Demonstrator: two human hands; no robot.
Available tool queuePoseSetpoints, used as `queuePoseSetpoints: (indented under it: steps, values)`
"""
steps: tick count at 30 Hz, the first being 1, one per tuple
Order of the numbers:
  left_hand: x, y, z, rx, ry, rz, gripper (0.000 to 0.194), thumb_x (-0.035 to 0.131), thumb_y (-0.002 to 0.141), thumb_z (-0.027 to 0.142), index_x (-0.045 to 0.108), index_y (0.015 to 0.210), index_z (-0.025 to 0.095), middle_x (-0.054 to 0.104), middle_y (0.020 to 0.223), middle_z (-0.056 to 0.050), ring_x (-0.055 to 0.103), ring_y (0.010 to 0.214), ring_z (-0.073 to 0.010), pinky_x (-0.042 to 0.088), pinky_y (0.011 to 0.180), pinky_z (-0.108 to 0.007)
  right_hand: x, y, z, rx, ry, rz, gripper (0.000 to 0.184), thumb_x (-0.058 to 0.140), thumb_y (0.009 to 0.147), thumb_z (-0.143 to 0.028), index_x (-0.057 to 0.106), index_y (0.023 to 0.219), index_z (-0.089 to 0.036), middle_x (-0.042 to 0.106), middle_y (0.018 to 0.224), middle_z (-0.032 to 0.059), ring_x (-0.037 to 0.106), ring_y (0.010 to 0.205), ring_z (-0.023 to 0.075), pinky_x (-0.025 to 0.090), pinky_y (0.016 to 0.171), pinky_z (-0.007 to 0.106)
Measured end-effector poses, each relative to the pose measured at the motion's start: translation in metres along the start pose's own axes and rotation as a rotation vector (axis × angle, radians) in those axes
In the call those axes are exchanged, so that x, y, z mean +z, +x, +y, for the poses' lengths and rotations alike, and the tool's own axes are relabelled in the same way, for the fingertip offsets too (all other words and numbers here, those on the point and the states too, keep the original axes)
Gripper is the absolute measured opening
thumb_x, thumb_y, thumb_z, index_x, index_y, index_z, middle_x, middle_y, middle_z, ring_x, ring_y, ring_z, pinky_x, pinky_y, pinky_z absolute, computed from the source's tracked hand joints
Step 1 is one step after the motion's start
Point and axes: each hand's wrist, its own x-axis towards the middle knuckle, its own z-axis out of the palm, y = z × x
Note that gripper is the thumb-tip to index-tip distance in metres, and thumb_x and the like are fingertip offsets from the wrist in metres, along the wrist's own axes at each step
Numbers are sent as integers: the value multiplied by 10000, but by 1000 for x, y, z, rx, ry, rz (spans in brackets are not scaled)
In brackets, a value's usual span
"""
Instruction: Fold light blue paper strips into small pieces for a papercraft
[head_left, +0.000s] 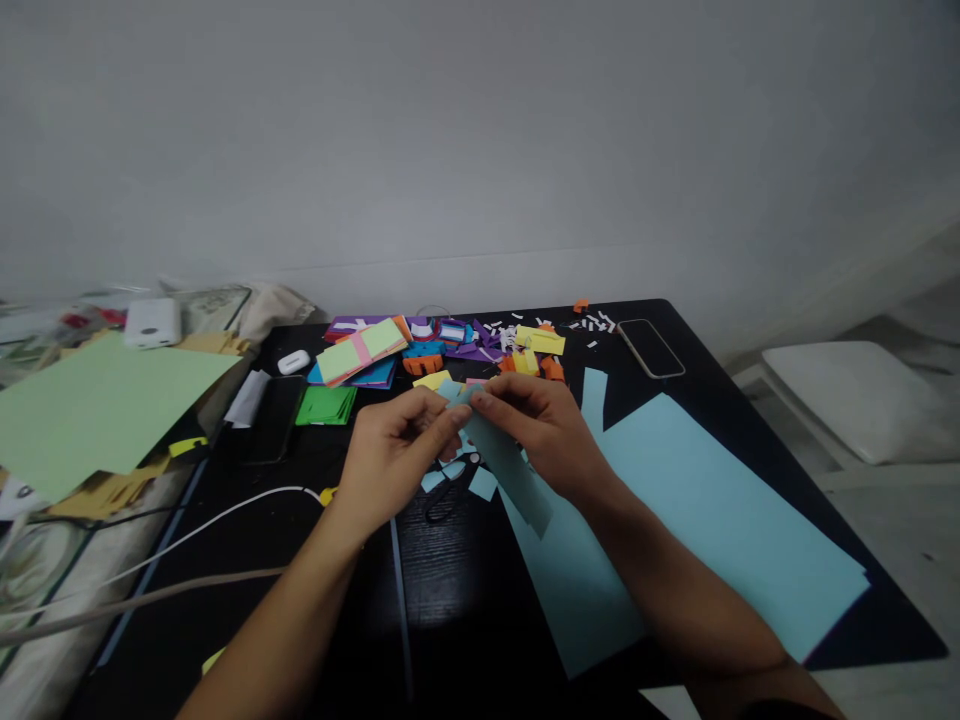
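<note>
Both of my hands hold one light blue paper strip (504, 462) above the black table (420, 590). My left hand (394, 450) pinches the strip's upper end between thumb and fingers. My right hand (544, 425) grips the same end from the other side, fingers curled over it. The strip hangs down toward me, below my right palm. Small light blue offcuts (481, 484) and black scissors (444, 500) lie on the table just under my hands.
A large light blue sheet (720, 520) covers the table's right side. Coloured paper pieces (360, 350) and scraps lie at the back. A phone (650, 347) lies back right, a dark phone (274, 418) left. A white cable (210, 520), a green sheet (97, 410) and a white chair (862, 395) flank the table.
</note>
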Motion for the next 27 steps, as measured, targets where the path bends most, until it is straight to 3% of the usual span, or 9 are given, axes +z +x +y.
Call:
queuePoseSetpoints:
  steps: [27]
  values:
    - [0,2,-7,29,16,10,320,638,1004,343,665,738,167,652,607,12,591,537,-100,461,539,-201,2,1,3,-54,-14,26,304,788,866,-464,718,770,-184,634,679,-22,535,611,99,431,566,228]
